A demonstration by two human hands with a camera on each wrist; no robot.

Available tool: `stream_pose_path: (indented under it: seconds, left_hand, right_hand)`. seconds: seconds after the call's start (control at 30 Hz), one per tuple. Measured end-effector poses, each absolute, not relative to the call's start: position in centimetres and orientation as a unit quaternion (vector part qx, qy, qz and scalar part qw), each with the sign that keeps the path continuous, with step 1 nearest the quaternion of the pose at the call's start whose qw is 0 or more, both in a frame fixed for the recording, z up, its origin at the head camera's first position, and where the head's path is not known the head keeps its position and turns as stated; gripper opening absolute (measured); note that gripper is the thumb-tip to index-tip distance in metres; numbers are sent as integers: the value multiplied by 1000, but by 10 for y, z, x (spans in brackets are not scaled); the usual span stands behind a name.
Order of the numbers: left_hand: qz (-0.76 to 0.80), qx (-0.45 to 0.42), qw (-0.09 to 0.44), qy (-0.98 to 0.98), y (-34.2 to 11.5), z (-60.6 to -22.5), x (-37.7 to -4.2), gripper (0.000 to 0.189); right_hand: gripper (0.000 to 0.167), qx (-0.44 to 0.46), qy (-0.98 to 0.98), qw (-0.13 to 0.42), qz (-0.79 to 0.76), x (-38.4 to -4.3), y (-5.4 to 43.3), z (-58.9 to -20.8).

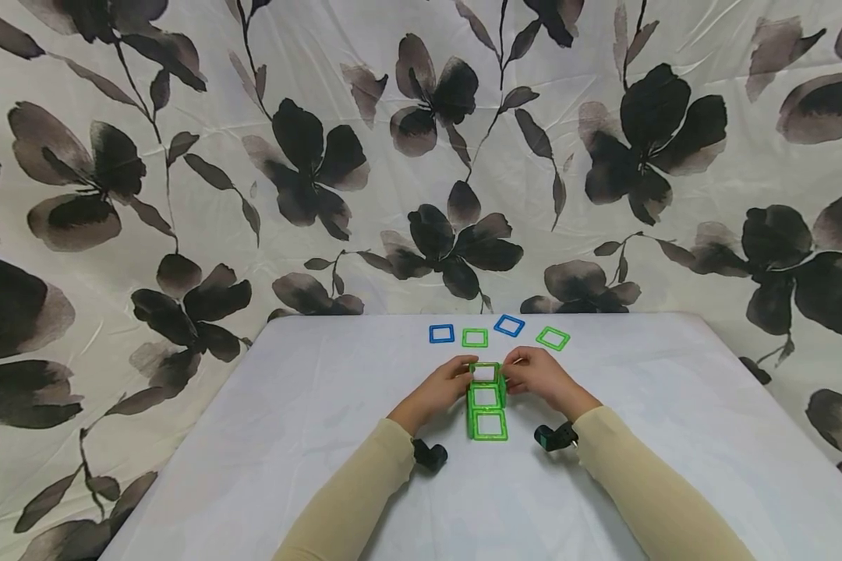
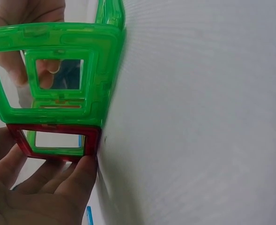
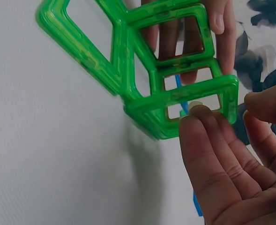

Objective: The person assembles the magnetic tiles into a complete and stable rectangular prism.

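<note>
Green frames: glossy translucent plastic squares; left hand touching red frame.

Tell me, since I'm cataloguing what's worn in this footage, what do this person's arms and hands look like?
Both arms wear plain, long sleeves of pale yellowish beige, the left sleeve and right sleeve alike. The left hand and right hand are ungloved. At each wrist sits a small black device: left device, right device.
</note>
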State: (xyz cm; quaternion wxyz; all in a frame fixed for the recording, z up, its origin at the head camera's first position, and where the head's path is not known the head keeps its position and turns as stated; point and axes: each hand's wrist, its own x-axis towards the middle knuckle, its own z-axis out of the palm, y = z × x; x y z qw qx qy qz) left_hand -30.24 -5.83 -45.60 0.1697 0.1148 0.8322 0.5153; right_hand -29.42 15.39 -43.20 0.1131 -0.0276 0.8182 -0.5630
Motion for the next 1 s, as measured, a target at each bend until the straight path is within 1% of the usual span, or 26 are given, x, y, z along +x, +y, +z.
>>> stream_pose_path:
  seconds: [0.13, 0.23, 0.5, 0.6, 0.8, 1.0]
  left_hand:
    - [515, 111, 166, 834, -58, -456, -302, 42]
    - [515, 107, 166, 834, -58, -456, -301, 42]
    - [515, 110, 167, 834, -59, -454, -300, 43]
    - [512, 109, 168, 835, -59, -454, -300, 44]
    - [508, 112, 163, 838, -60, -456, -299, 43]
    - [515, 111, 165, 834, -58, -455, -298, 43]
  right_hand:
    - [21, -49, 833, 108, -540, -297, 158, -429]
    - [17, -56, 857, 94, -504, -300, 161, -429]
    - [11, -98, 950, 32, -294, -312, 172, -429]
    - [11, -96, 962, 25, -254, -318, 177, -431]
    - [17, -80, 972, 24, -219, -327, 187, -434]
    - [26, -95, 979, 1, -178, -338, 197, -439]
